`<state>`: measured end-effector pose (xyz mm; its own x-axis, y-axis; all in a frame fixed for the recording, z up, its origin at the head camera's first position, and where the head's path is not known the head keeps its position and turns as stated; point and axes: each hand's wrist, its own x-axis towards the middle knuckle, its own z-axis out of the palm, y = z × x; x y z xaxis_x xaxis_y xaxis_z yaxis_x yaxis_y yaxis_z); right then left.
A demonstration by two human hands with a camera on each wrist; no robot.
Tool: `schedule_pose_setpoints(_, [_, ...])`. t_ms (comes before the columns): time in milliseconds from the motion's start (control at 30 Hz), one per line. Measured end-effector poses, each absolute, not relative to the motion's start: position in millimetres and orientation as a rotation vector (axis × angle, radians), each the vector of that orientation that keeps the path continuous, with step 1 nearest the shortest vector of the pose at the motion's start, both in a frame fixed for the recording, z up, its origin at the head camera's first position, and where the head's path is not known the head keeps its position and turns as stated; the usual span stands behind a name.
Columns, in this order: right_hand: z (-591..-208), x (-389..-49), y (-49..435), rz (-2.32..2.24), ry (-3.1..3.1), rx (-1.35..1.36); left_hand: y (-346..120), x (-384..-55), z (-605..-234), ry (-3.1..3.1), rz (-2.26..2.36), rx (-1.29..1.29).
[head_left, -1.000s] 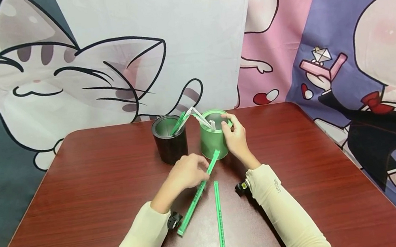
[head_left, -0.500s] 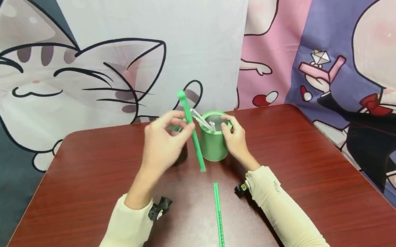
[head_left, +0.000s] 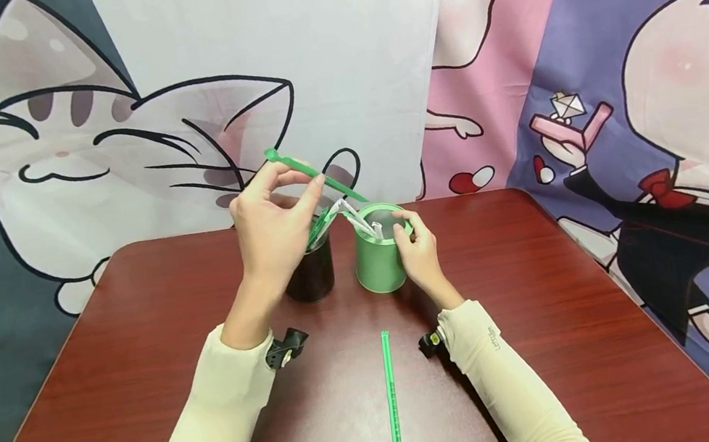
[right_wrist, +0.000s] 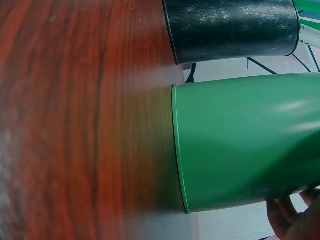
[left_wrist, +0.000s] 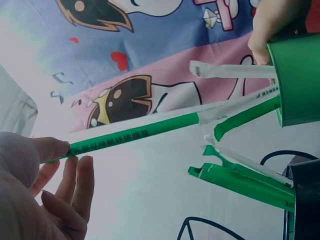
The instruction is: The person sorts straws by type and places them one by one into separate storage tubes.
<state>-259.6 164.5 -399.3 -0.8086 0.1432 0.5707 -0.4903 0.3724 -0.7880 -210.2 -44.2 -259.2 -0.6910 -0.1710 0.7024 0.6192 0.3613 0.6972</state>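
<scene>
Thumb and fingers of my left hand [head_left: 273, 234] pinch a green wrapped straw [head_left: 340, 187] near one end. In the head view it slants down to the right, its lower end above the green can [head_left: 378, 269]. Printed characters show on its wrapper in the left wrist view. My right hand [head_left: 420, 253] grips the green can at the right of its rim, and the can stands upright on the table. White and green wrapped straws [left_wrist: 235, 71] stick out of this can. Left of it, partly behind my left hand, stands a black can [head_left: 311, 275] with more wrapped straws [left_wrist: 240, 187].
Another green wrapped straw [head_left: 392, 399] lies lengthwise on the brown table [head_left: 147, 361], between my forearms. Behind the table hangs a cloth [head_left: 367, 44] printed with cartoon figures.
My left hand has picked up the slanting green straw from the table and raised it up and left, tilting it toward the green can. My right hand keeps its hold on the can.
</scene>
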Motion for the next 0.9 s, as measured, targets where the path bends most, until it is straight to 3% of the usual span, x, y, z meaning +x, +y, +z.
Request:
schedule_pose_setpoints(633, [-403, -263, 166, 1.458, -2.081, 0.333, -29, -228, -272, -2.412, -0.97, -0.398])
schedule_pose_setpoints(900, [-403, -265, 169, 1.442, -2.071, 0.343, -27, -215, -281, -2.323, -1.009, -0.437])
